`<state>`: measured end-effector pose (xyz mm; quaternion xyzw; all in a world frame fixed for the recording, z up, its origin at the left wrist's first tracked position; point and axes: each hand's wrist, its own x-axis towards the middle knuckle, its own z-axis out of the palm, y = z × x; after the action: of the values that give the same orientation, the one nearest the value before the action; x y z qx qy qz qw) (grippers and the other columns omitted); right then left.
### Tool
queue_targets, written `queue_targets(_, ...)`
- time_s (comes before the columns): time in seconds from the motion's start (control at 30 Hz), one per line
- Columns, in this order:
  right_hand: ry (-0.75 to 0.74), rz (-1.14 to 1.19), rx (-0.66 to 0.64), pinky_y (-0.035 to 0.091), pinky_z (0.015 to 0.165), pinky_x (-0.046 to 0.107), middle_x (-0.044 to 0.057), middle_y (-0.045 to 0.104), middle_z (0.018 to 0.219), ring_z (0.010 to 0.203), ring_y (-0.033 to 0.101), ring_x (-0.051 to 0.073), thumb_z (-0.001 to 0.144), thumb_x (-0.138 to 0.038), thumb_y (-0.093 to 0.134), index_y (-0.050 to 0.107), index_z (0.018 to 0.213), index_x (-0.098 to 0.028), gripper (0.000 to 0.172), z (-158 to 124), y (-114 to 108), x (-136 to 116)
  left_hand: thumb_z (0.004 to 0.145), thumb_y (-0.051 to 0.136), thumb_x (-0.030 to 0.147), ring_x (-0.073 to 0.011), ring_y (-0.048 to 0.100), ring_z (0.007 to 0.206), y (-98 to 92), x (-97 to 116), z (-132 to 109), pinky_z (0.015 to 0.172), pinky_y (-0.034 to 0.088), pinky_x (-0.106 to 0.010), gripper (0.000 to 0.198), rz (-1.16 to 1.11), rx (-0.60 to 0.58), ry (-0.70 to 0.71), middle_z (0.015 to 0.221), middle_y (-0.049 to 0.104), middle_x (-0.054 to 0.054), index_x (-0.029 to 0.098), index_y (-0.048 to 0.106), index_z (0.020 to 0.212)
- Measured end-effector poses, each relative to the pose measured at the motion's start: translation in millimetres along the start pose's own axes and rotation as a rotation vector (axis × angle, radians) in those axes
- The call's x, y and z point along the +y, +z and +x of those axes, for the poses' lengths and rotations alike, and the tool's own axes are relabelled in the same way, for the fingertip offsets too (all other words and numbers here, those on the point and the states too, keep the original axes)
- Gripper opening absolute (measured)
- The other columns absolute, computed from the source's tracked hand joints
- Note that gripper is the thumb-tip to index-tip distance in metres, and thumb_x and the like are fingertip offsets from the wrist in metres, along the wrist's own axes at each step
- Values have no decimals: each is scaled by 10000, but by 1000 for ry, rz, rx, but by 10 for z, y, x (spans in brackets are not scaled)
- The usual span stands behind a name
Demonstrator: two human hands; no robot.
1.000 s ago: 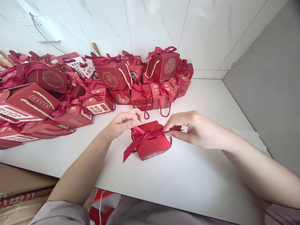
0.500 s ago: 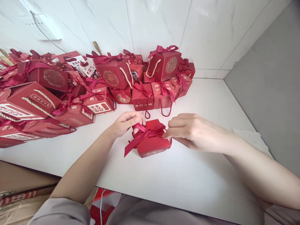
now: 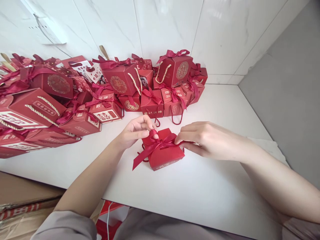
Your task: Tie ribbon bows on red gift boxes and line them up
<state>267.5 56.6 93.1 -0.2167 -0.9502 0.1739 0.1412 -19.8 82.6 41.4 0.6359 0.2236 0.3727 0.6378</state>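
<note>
A small red gift box (image 3: 167,158) sits on the white table in front of me, with dark red cord handles at its sides. Across its top is a crimson satin ribbon (image 3: 143,158) tied in a bow, one tail hanging over the left front. My left hand (image 3: 136,132) is at the bow's left loop, its curled fingers on the ribbon and a fingertip showing by the loop. Pinched at the bow's right side is my right hand (image 3: 208,139), holding the ribbon there; its fingertips partly hide that end.
Many finished-looking red gift boxes (image 3: 107,110) with bows are piled along the tiled wall (image 3: 170,26) at the back and left. A white paper sheet (image 3: 268,146) lies right. Below the table's left front edge is a cardboard box (image 3: 27,193).
The box has turned a little and shifted slightly right and nearer. My left fingers have lifted and spread somewhat around the loop, which now stands rounder. My right hand stays at the bow.
</note>
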Motion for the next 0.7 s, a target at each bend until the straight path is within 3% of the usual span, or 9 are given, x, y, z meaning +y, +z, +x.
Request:
queue_targets(0.17,28,28,-31,399,649,285,34,623,824,694,562,158,978,-197,535,647,968,-191,113,2,-19,-6,817,724,291,-188,694,786,-41,-7,-13,786,527,-336,248,21,-43,-49,869,726,-87,171,587,985)
queue_targets(0.3,34,47,-5,394,636,284,31,599,800,656,524,148,994,-354,538,644,919,-181,216,21,-2,-41,827,722,290,-162,685,735,-23,38,-15,756,506,-299,217,45,-53,-53,816,725,-68,171,594,955)
queue_targets(0.5,137,88,213,413,665,284,28,609,797,694,536,152,953,-387,612,631,887,-177,220,102,204,-165,826,734,305,-203,706,863,-4,69,-9,955,474,-385,201,156,-29,-69,671,712,-43,167,612,908)
queue_targets(0.6,168,136,309,421,649,276,28,616,800,678,532,145,935,-364,639,621,855,-182,200,130,333,-208,836,725,266,-185,701,852,12,67,-9,845,519,-317,162,139,-22,-64,702,715,-47,164,621,908)
queue_targets(0.7,174,166,365,434,658,274,27,638,794,679,554,143,938,-272,635,641,866,-183,115,140,423,-213,850,709,238,-136,689,702,42,99,-19,663,531,-239,136,63,23,-36,779,728,-52,158,614,905)
